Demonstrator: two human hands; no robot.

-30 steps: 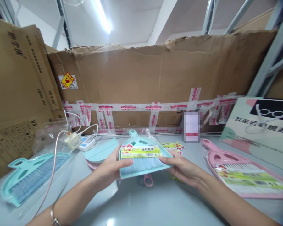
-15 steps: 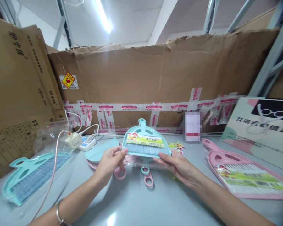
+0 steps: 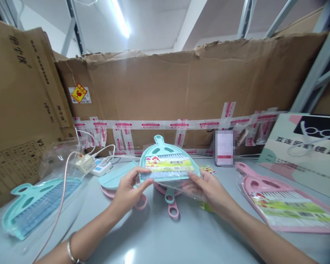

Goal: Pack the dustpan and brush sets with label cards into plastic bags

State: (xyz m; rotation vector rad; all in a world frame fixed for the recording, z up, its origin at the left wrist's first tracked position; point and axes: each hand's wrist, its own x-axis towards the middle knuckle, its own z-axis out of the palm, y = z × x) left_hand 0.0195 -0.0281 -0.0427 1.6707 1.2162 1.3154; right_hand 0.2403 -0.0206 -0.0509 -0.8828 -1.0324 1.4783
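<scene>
A light-teal dustpan and brush set [image 3: 161, 146] is held up in front of me, its handle pointing away. Over its blue bristles lies a printed label card [image 3: 169, 164], and clear plastic wrap hangs at the near edge. My left hand [image 3: 132, 186] pinches the left corner between thumb and fingers. At the right corner, my right hand [image 3: 207, 187] grips the set and its wrap, with some fingers hidden underneath. Beneath it on the table are a teal ring handle [image 3: 169, 198] and a pink ring handle [image 3: 173, 211], partly covered.
A flat teal piece [image 3: 117, 176] rests over pink on the left. Farther left lies a wrapped teal set [image 3: 44, 203], crossed by a cable near a power strip [image 3: 102, 167]. At right are a wrapped pink set [image 3: 286, 201] and a printed box [image 3: 302, 154]. Cardboard [image 3: 154, 88] stands behind.
The dustpan set has shifted slightly left and turned, and its label now shows the other way up. My left fingers have moved their hold on its left corner.
</scene>
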